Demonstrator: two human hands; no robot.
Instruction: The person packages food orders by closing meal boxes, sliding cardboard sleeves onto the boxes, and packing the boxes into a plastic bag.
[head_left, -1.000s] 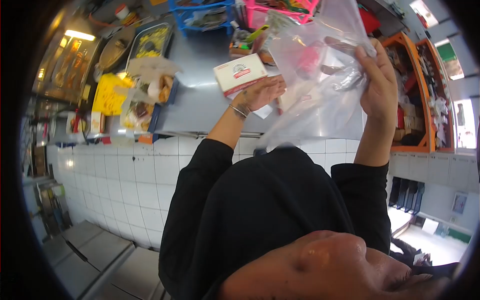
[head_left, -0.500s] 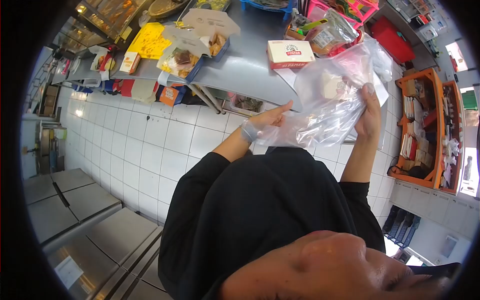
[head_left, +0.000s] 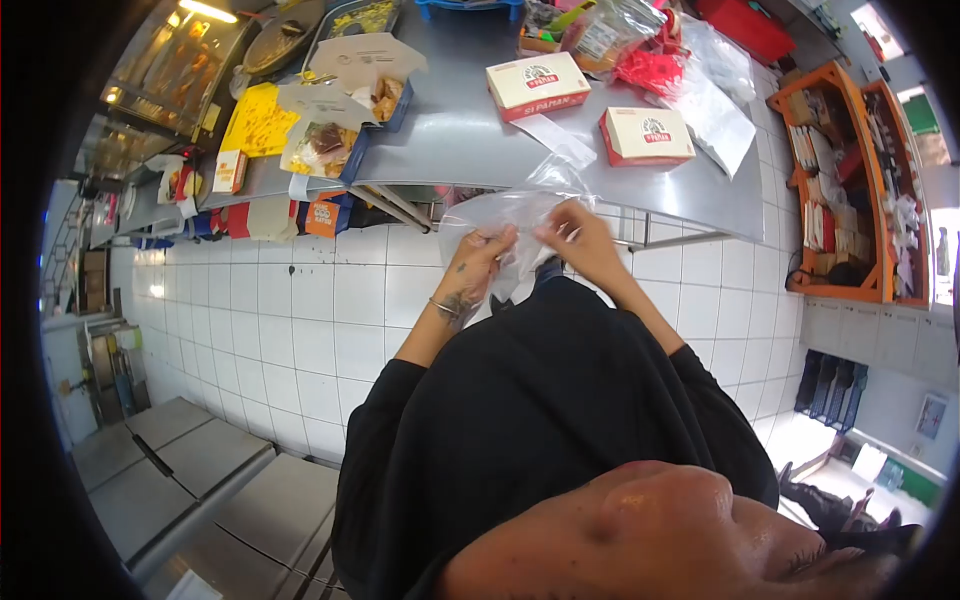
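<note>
Gripping the clear plastic bag (head_left: pixel 520 210), the left hand (head_left: pixel 478 262) and the right hand (head_left: pixel 588 243) stand close together, fingers narrowed on its near part. The bag is in front of the body, at the near edge of the table (head_left: pixel 440 150). Its long axis slants away and rightward, far end toward the white slip (head_left: pixel 555 138); the mouth's direction cannot be determined. The left carton (head_left: pixel 538 85) reads "SI PAMAN"; the right carton (head_left: pixel 647 137) carries a matching emblem.
</note>
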